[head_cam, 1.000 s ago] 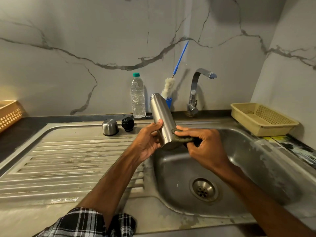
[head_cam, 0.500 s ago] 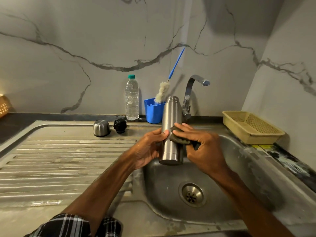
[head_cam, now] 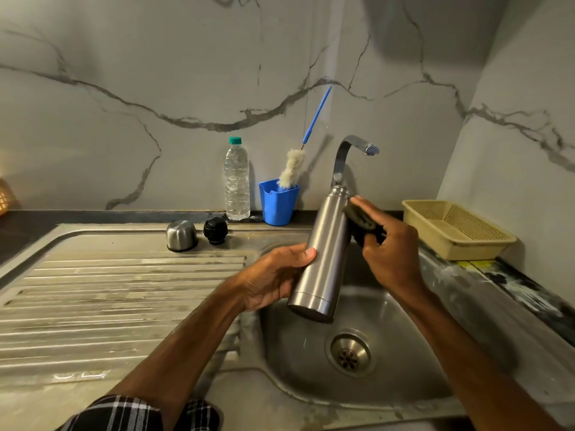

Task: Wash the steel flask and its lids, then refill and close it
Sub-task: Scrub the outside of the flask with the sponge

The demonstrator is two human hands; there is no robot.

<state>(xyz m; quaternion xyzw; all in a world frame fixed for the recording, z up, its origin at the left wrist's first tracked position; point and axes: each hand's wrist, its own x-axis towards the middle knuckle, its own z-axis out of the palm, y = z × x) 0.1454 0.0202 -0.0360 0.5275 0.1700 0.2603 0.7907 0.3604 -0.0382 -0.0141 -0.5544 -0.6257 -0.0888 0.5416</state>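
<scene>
The steel flask (head_cam: 323, 256) hangs tilted over the sink basin (head_cam: 404, 377), mouth up near the tap. My left hand (head_cam: 273, 278) grips its lower half from the left. My right hand (head_cam: 389, 244) holds a dark scrub pad (head_cam: 359, 217) and presses it against the flask's upper right side. The steel cup lid (head_cam: 181, 235) and the black stopper lid (head_cam: 215, 230) stand side by side at the back of the draining board.
A clear water bottle (head_cam: 237, 181), a blue cup (head_cam: 278, 202) with a long bottle brush (head_cam: 292, 168) and the tap (head_cam: 351, 154) line the back wall. A beige basket (head_cam: 454, 228) sits right of the sink. The ribbed draining board (head_cam: 109, 300) spreads left.
The flask has tipped so its top leans right toward the tap. My right hand with the pad has slid up from the flask's lower part to near its neck.
</scene>
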